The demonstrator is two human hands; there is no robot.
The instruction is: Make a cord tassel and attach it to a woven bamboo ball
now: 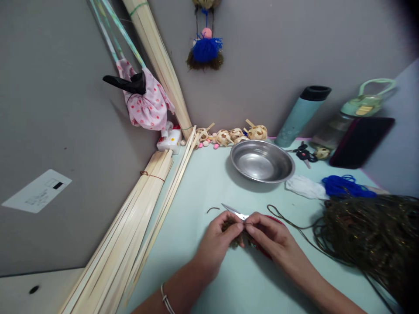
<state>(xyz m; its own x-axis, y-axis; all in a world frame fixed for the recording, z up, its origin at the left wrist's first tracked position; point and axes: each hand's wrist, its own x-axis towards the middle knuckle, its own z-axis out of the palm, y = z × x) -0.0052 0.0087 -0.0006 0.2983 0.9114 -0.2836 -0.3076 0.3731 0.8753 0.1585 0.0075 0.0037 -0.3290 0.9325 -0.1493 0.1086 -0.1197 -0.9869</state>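
Near the table's front middle, my left hand [218, 237] is closed around a small bundle of dark brown-green yarn [233, 226]. My right hand [270, 235] meets it there, thumb and forefinger pinched at the same bundle, fingertips nearly touching my left thumb. Scissors [233, 211] lie behind and under my hands, blades pointing to the back left, with the red handles partly covered by my right hand. A short cut piece of brown yarn [213, 209] rests left of the blade tips.
A steel bowl [262, 161] sits behind my hands. Long bamboo strips [131, 226] lie at left. A large brown yarn heap [369, 235], blue yarn [347, 186] and white yarn [306, 187] are at right. Bottles, a phone [362, 141] and woven balls [257, 132] line the back.
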